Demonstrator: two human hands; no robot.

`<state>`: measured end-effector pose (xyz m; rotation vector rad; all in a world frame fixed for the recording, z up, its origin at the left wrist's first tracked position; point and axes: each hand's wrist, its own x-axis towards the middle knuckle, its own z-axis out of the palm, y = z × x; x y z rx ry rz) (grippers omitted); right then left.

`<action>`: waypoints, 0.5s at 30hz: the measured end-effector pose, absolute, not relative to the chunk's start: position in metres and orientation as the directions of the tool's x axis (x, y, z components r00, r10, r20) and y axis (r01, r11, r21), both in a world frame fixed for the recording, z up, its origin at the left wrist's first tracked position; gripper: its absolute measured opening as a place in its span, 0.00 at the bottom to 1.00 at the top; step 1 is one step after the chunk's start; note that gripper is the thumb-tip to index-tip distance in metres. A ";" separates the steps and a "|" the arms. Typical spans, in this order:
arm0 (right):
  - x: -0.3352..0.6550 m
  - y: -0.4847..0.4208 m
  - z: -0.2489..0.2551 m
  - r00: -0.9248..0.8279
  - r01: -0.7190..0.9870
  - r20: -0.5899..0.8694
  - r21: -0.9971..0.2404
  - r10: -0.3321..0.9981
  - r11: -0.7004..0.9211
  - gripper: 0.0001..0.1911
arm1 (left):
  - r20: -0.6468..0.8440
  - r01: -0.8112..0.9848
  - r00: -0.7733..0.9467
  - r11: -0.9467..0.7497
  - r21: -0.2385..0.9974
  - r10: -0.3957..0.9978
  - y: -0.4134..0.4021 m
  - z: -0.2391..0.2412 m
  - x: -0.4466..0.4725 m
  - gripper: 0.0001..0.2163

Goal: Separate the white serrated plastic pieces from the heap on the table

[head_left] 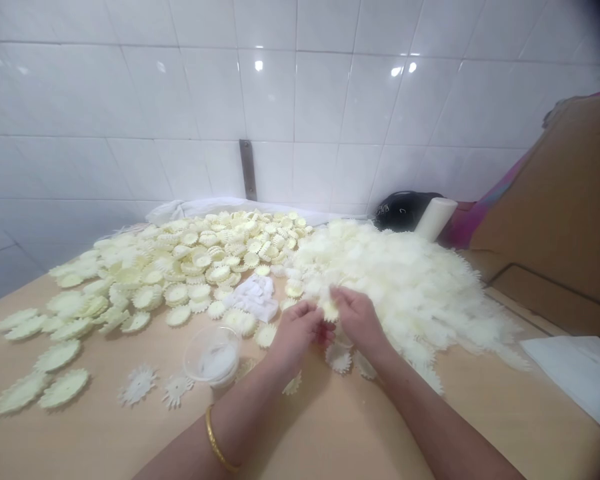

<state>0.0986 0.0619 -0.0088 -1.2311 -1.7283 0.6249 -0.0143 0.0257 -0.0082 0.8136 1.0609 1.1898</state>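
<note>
My left hand (296, 333) and my right hand (359, 319) meet over the table, fingers closed on a small pale yellow tooth-edged disc (330, 311) between them. Its lower part is hidden by the fingers. Just below lie a few thin, whitish toothed pieces (338, 359). To the left spreads a heap of pale yellow scalloped discs (200, 257), some in stacks. A large mound of thin, fluffy cream pieces (390, 287) rises behind my right hand. Beside my left forearm stands a clear round tub (213, 355) with whitish contents I cannot make out.
A crumpled white cloth (254, 297) lies amid the discs. At the back are a black bag (403, 210) and a white roll (436, 219). A brown cardboard box (555, 213) bounds the right side, and a white sheet (575, 373) lies below it. Behind everything stands a tiled wall (320, 93).
</note>
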 end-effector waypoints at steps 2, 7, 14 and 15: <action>0.098 0.063 -0.010 -0.104 0.416 0.330 -0.843 0.938 0.342 0.20 | -0.221 -0.318 -0.006 0.208 0.925 0.975 0.026 -0.010 -0.014 0.06; 0.097 0.062 -0.011 -0.194 0.371 0.291 -0.862 0.937 0.345 0.20 | -0.179 -0.302 -0.030 0.162 0.940 0.983 0.028 -0.018 -0.016 0.08; 0.097 0.064 -0.011 -0.051 0.103 0.290 -0.950 0.956 0.294 0.19 | -0.205 -0.281 -0.141 0.160 0.946 0.969 0.032 -0.020 -0.021 0.05; 0.099 0.066 -0.010 0.005 0.033 0.279 -0.960 0.960 0.279 0.18 | -0.224 -0.295 -0.155 0.171 0.940 0.962 0.033 -0.019 -0.022 0.05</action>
